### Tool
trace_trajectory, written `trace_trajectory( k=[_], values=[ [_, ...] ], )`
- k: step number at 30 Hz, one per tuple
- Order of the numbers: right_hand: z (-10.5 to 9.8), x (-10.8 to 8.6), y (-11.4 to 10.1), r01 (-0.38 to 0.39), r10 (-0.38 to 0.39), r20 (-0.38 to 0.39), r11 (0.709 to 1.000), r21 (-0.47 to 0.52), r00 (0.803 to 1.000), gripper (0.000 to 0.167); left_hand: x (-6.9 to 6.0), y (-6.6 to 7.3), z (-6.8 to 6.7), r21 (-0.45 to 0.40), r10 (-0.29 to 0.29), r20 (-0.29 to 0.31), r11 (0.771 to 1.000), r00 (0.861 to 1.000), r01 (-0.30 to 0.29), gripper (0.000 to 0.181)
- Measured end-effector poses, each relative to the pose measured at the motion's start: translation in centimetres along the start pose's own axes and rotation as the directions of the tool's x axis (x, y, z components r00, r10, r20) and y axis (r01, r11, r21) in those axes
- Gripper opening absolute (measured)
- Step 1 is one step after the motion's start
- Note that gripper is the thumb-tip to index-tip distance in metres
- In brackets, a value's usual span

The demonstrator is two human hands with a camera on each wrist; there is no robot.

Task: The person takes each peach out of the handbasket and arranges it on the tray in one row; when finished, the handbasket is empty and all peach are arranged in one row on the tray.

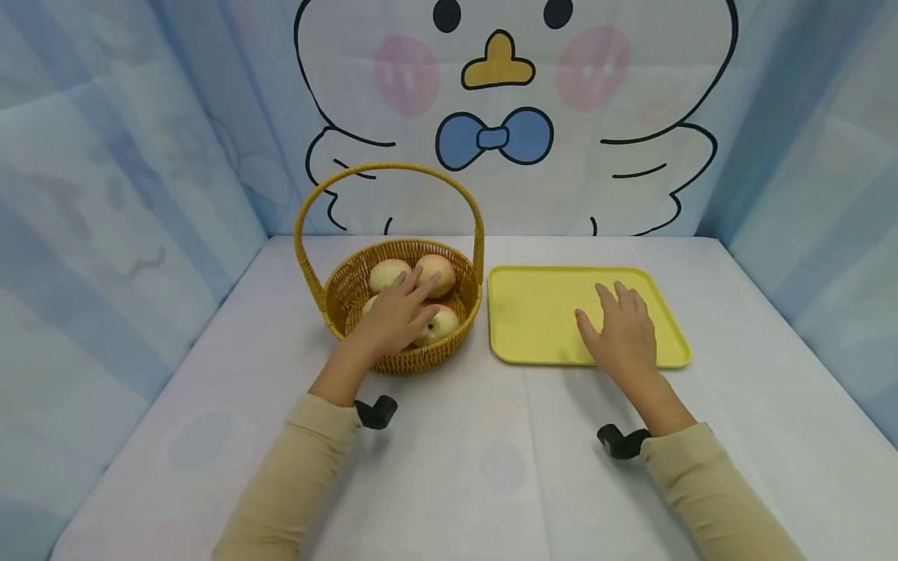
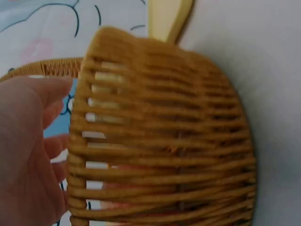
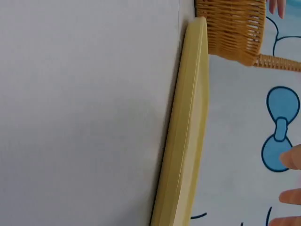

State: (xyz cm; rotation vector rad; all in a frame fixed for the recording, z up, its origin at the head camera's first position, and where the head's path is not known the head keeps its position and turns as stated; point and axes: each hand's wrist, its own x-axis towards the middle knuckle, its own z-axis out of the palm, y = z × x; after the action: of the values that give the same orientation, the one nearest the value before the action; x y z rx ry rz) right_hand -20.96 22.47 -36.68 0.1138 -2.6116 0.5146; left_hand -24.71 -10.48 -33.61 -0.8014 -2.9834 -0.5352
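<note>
Several pale, pink-tinged peaches (image 1: pixel 436 276) lie in a round woven basket (image 1: pixel 414 360) with a tall arched handle. Over the basket reaches my left hand (image 1: pixel 396 318), its fingers spread above the fruit and partly covering it. Whether the fingertips touch a peach cannot be made out. In the left wrist view, the woven wall (image 2: pixel 164 127) hides most of the inside, and the hand is beside the rim. My right hand (image 1: pixel 623 331) hovers above the right part of a yellow tray (image 1: pixel 540 312), with fingers apart and nothing held. Its fingertips (image 3: pixel 292 158) show at the right wrist view's edge.
A white cloth covers the table (image 1: pixel 456 483). Behind it hangs a curtain (image 1: pixel 505 195) with a cartoon figure, and blue-white curtains (image 1: pixel 105 234) close off both sides. The basket and tray stand side by side with a narrow gap. Each wrist wears a black camera mount (image 1: pixel 376 412).
</note>
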Motion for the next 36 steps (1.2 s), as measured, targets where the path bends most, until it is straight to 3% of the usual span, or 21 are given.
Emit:
trace_trajectory(
  k=[3,7,11,13,17,22,27,30,32,35,36],
  values=[
    [-0.5,0.1,1.1,-0.052,0.052,0.013,0.998,0.036,0.999,0.048,0.5,-0.6,-0.6,-0.051,0.048,0.036,0.998,0.998,-0.046,0.053],
    [-1.1,0.1,2.4,-0.086,0.085,0.023,0.994,0.061,0.996,0.046,1.2,-1.0,-1.4,-0.112,0.048,0.136,0.993,0.990,-0.032,0.053],
    [-1.7,0.2,3.5,-0.116,0.113,0.039,0.990,0.081,0.993,0.045,2.2,-0.9,-1.9,-0.159,0.039,0.251,0.987,0.967,0.002,0.053],
    [-2.1,0.2,4.2,-0.146,0.142,0.046,0.984,0.102,0.989,0.044,2.7,-0.7,-2.2,-0.178,0.024,0.310,0.984,0.950,0.033,0.053],
    [-2.7,0.2,5.6,-0.213,0.207,0.057,0.966,0.149,0.977,0.044,3.7,-0.2,-3.0,-0.192,-0.005,0.432,0.976,0.902,0.098,0.053],
    [-3.3,-0.2,7.4,-0.269,0.265,0.049,0.953,0.139,0.963,0.040,4.9,0.0,-3.4,-0.183,-0.031,0.537,0.971,0.843,0.152,0.053],
    [-3.6,-0.8,9.1,-0.348,0.342,0.077,0.933,0.089,0.937,0.040,6.0,0.1,-3.3,-0.197,-0.103,0.644,0.935,0.759,0.294,0.058],
    [-3.7,-1.1,10.0,-0.398,0.387,0.124,0.914,0.080,0.913,0.042,6.4,0.3,-3.4,-0.200,-0.178,0.699,0.882,0.693,0.428,0.064],
    [-3.7,-1.2,10.5,-0.425,0.409,0.150,0.901,0.086,0.900,0.043,6.6,0.4,-3.4,-0.200,-0.222,0.721,0.841,0.656,0.504,0.065],
    [-3.7,-1.4,11.1,-0.437,0.421,0.153,0.895,0.091,0.894,0.042,6.6,0.5,-3.4,-0.207,-0.309,0.768,0.710,0.561,0.674,0.069],
    [-3.7,-1.5,11.3,-0.433,0.417,0.149,0.897,0.092,0.897,0.041,6.6,0.5,-3.3,-0.208,-0.337,0.769,0.671,0.543,0.712,0.070]
  ],
)
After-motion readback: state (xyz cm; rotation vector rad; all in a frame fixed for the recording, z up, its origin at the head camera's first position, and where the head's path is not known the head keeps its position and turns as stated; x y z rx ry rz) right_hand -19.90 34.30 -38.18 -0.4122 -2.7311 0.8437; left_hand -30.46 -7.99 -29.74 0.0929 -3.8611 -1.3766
